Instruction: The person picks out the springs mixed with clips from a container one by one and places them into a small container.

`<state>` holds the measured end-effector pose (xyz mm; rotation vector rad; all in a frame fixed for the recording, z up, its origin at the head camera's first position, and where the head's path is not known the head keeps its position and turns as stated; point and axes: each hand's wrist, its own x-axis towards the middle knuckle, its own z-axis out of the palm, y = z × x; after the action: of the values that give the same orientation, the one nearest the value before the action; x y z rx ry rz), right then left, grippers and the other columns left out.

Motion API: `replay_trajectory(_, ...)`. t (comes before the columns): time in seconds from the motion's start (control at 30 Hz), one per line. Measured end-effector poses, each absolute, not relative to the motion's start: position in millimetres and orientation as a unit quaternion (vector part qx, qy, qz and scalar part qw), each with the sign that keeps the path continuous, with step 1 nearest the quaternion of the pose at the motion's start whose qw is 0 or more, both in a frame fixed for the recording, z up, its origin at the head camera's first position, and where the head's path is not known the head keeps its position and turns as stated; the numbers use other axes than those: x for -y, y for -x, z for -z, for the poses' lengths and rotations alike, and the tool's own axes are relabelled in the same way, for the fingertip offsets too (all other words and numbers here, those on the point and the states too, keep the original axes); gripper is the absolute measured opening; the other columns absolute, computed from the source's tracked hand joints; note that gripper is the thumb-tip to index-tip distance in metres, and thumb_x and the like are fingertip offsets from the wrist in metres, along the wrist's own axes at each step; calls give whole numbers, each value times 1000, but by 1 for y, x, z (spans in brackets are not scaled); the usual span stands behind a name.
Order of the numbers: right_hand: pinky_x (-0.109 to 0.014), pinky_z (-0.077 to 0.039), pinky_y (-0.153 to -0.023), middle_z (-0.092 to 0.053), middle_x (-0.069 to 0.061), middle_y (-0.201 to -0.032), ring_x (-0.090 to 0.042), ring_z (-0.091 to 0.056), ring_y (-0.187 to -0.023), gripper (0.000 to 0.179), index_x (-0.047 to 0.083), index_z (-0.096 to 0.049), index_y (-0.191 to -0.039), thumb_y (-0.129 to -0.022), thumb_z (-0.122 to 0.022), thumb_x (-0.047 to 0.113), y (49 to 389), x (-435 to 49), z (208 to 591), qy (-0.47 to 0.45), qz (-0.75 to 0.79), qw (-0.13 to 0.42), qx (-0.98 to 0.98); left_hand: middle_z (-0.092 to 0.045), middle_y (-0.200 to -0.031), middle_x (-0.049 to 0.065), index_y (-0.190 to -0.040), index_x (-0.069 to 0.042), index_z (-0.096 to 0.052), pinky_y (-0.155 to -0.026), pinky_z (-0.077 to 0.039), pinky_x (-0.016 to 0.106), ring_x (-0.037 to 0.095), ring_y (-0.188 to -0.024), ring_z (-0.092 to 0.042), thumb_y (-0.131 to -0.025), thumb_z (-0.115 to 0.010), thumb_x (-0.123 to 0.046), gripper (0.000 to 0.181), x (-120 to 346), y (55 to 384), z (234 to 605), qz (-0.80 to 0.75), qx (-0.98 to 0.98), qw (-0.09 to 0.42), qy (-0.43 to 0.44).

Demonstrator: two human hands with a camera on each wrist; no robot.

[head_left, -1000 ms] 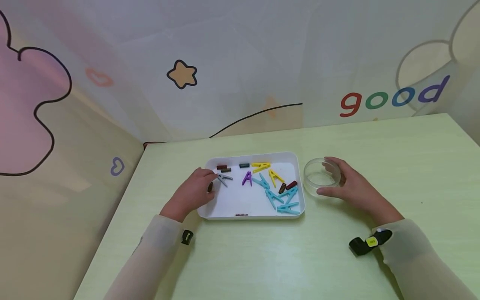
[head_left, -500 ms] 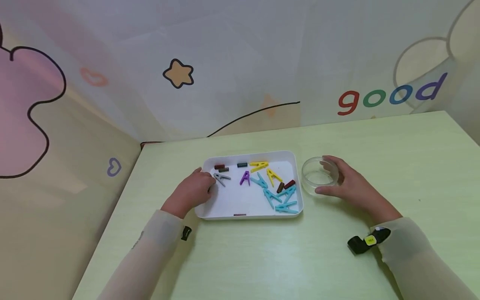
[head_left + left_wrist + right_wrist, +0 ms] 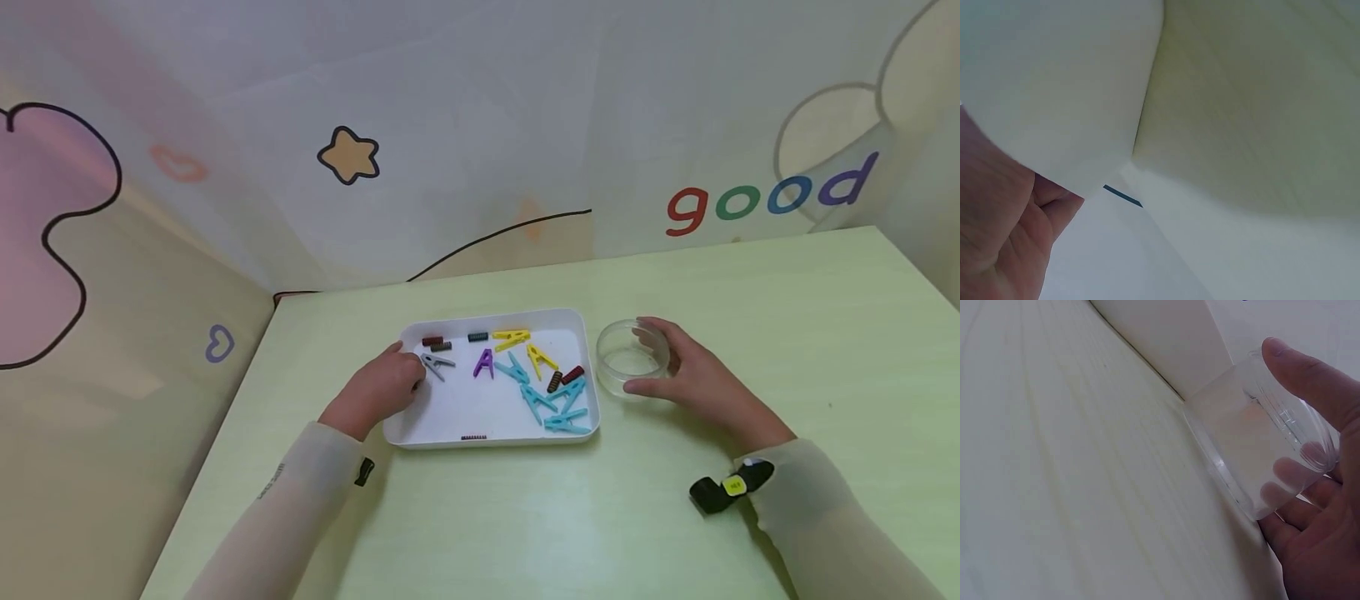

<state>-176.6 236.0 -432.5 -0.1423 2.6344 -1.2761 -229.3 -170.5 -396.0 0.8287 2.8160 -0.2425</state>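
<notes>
At the left end of the white tray (image 3: pixel 465 412), my left hand (image 3: pixel 377 390) has its fingertips inside, curled around a dark spring (image 3: pixel 417 386). Only a sliver of that spring shows; the fingers hide the rest. In the left wrist view, a white surface partly covers the left hand (image 3: pixel 1007 231). A grey clothespin (image 3: pixel 437 364) lies just right of its fingertips. My right hand (image 3: pixel 693 371) grips a clear round plastic container (image 3: pixel 628 385), thumb on the near side and fingers on the far side. The right wrist view shows fingertips through the container wall (image 3: pixel 1235 440).
Inside the tray lie a purple clothespin (image 3: pixel 484 364), yellow clothespins (image 3: pixel 542 361) and several turquoise clothespins (image 3: pixel 536 402). Brown and black springs (image 3: pixel 477 337) lie among them, with a thin coil (image 3: pixel 474 437) along the front wall. A pale green table (image 3: pixel 510 517) meets a printed wall behind.
My left thumb and fingers have closed together where the dark spring showed between them, and the hand has drawn slightly left. My right hand keeps its hold on the container. The head view has shifted slightly.
</notes>
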Motion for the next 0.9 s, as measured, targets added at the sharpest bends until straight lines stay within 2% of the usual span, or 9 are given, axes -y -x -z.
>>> replay_trajectory(0.23, -62, -32, -109, -33, -10, -156, -41, -27, -143, 106, 22, -14, -155, -76, -75, 56, 179, -236, 431, 53, 429, 104, -896, -62, -73, 2, -83, -7, -71, -116, -31, 47, 14, -68, -50, -91, -59, -1, 15, 171, 230, 396, 69, -952, 98, -283)
replay_trajectory(0.33, -63, -32, -109, -33, -11, -157, -41, -27, -143, 105, 22, -14, -155, -76, -75, 56, 179, -236, 430, 53, 429, 104, -896, -65, -77, 3, -84, -7, -72, -115, -34, 47, 15, -71, -54, -91, -60, -2, 15, 171, 229, 396, 64, -951, 88, -288)
replay_trajectory(0.5, -64, -31, -109, -33, -12, -156, -42, -27, -142, 105, 22, -14, -155, -76, -75, 56, 178, -237, 430, 55, 432, 104, -894, -70, -98, 7, -92, -6, -74, -97, -52, 37, 18, -90, -63, -92, -61, -4, 13, 171, 227, 397, 53, -952, 66, -295)
replay_trajectory(0.6, -63, -30, -110, -33, -11, -156, -42, -27, -143, 105, 22, -14, -155, -77, -75, 55, 177, -237, 430, 55, 436, 105, -892, -69, -107, 9, -97, -6, -74, -88, -56, 32, 21, -99, -64, -92, -61, -5, 13, 171, 224, 396, 47, -953, 62, -293)
replay_trajectory(0.9, -63, -30, -110, -32, -12, -157, -42, -27, -143, 106, 22, -13, -155, -77, -75, 55, 177, -235, 432, 55, 439, 107, -890, -67, -115, 8, -105, -8, -73, -93, -54, 34, 22, -106, -62, -90, -66, -7, 17, 168, 219, 395, 22, -960, 63, -271)
